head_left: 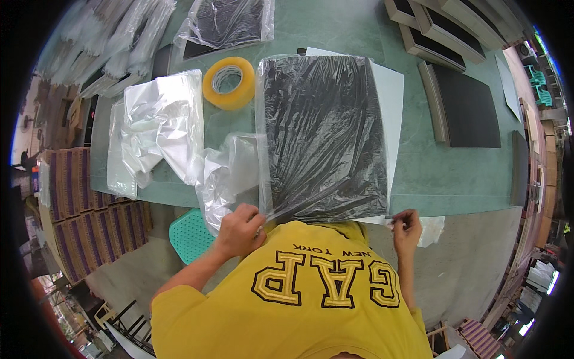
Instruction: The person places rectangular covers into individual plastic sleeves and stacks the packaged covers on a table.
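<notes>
Black panel (pixel 326 131) inside crinkled clear plastic bag (pixel 269 143).

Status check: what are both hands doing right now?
Left hand pinching clear bag over black panel. Right hand gripping its other corner. Tape roll apart, beyond.

A dark panel (pixel 326 134) sheathed in a clear plastic bag (pixel 281 179) is being held at the near edge of a green bench (pixel 454 173), the bag's open end being pinched by the left hand (pixel 239 230) while the right hand (pixel 406 227) is being closed on a small scrap. A roll of yellowish tape (pixel 229 82) and a pile of loose bags (pixel 158 128) are lying beside it.
</notes>
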`<state>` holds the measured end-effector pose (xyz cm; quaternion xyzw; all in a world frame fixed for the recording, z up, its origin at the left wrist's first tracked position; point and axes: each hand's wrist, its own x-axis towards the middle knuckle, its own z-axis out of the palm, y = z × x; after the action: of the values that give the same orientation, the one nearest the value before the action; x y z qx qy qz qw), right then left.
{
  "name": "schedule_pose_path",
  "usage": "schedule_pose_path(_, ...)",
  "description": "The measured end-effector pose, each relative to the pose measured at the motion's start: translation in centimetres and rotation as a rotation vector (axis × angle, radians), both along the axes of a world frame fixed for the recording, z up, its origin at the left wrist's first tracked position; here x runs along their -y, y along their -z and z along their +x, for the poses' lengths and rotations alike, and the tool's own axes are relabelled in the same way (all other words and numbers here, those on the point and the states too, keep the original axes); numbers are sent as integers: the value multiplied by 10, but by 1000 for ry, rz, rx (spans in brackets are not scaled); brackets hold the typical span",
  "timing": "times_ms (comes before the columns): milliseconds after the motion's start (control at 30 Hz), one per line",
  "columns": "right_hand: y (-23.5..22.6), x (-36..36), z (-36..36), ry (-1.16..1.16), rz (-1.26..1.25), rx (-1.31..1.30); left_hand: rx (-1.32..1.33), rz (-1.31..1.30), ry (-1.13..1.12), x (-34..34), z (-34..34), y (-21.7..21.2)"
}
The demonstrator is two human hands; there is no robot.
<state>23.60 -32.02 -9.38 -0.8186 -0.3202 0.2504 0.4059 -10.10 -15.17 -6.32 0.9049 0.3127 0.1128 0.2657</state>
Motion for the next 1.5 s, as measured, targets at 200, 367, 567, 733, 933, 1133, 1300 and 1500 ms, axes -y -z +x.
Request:
schedule_pose_path(200,-14,-72,-9,-10,12,160,184,-531,-522,-43,42,21)
schedule_pose_path(367,-21,-79,-5,-12,-112,-203,99,-32,-382,-45,75,16)
schedule_pose_path(567,-77,-113,-6,111,163,-740,91,202,94,-44,114,-49)
schedule_pose_path(733,-116,-138,-5,-443,601,-1216,345,464,-30,-127,104,-54)
schedule_pose_path(933,-95,-143,-12,-360,242,-738,1331,-308,-907,-279,77,-49)
schedule_pose_path(1133,-68,-139,1,-56,221,-813,1217,-789,-690,-377,67,-8)
schedule_pose_path(1300,-47,-142,4,1,118,-743,1123,-1154,-902,-417,77,71)
schedule_pose_path(1500,-23,-145,1,-39,10,-659,984,-1263,-1050,-438,92,109)
